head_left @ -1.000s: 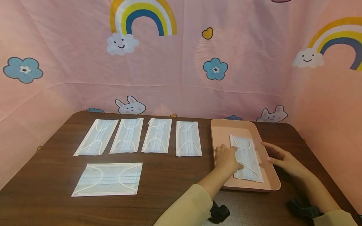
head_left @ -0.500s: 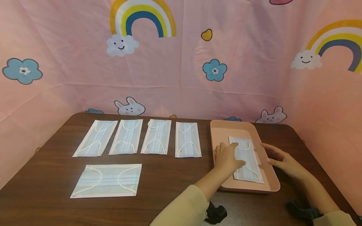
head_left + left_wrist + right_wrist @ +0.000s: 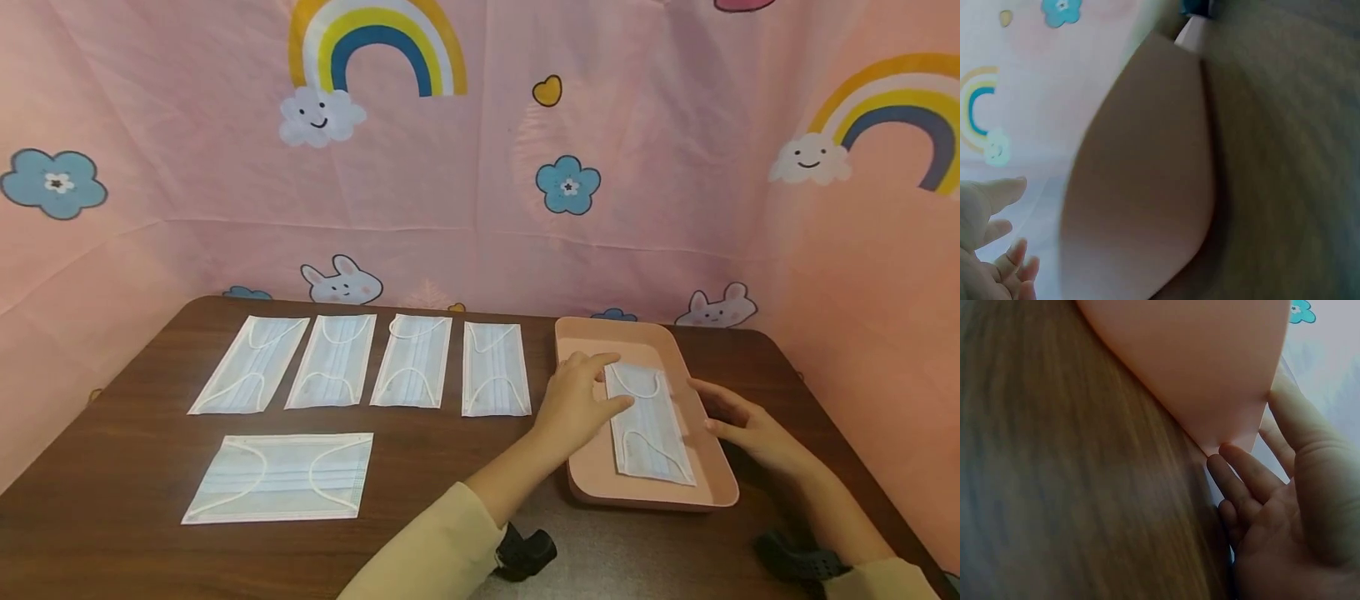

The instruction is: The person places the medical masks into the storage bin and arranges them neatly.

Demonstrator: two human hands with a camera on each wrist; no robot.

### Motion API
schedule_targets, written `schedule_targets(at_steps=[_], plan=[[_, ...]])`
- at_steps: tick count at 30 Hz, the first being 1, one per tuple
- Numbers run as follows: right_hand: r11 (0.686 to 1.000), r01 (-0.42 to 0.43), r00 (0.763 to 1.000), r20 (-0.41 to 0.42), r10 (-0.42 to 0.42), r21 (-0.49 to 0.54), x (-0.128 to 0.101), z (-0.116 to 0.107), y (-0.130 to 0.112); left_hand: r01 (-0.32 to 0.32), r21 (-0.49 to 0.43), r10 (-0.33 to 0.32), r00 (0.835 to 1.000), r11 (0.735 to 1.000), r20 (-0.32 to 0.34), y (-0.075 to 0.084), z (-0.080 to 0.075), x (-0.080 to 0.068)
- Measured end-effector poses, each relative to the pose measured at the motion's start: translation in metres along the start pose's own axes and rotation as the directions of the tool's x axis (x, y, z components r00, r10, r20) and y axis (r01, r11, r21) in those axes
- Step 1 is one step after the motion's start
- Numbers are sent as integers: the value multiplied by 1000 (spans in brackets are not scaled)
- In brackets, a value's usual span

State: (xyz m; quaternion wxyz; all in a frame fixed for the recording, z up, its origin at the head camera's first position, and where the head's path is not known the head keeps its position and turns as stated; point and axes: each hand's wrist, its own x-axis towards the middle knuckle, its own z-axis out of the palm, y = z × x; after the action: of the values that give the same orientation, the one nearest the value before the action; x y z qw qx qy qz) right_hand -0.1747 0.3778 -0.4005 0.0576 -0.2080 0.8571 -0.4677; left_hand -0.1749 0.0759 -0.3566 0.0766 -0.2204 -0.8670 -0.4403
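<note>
A pale blue face mask (image 3: 649, 429) with white ear loops lies flat inside the pink tray (image 3: 697, 417). My left hand (image 3: 576, 402) hovers over the tray's left side, thumb and forefinger spread apart with nothing between them. In the left wrist view its fingers (image 3: 1004, 194) stand apart from the tray's outer wall (image 3: 1141, 169). At the tray's right wall, my right hand (image 3: 761, 429) rests its fingertips against the outside. The right wrist view shows those fingertips (image 3: 1229, 450) touching the pink wall near its lower edge.
Several more masks lie on the dark wooden table (image 3: 420, 550): a row at the back, ending with one mask (image 3: 495, 371) beside the tray, and one sideways mask (image 3: 281, 479) at front left. A pink patterned cloth (image 3: 465, 183) hangs behind.
My left hand has come off the mask and moved left, its thumb and forefinger spreading. The mask stays in the tray. My right hand keeps its place at the tray's wall.
</note>
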Motion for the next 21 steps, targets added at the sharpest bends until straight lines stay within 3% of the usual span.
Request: schedule_targets(at_steps=[11, 21], plan=[[1000, -3, 1000, 1, 3, 5, 1, 0, -4, 7, -84, -12, 998, 996, -57, -23, -54, 4], [1000, 6, 1000, 6, -6, 30, 0, 0, -1, 121, -58, -127, 987, 991, -101, -64, -82, 7]])
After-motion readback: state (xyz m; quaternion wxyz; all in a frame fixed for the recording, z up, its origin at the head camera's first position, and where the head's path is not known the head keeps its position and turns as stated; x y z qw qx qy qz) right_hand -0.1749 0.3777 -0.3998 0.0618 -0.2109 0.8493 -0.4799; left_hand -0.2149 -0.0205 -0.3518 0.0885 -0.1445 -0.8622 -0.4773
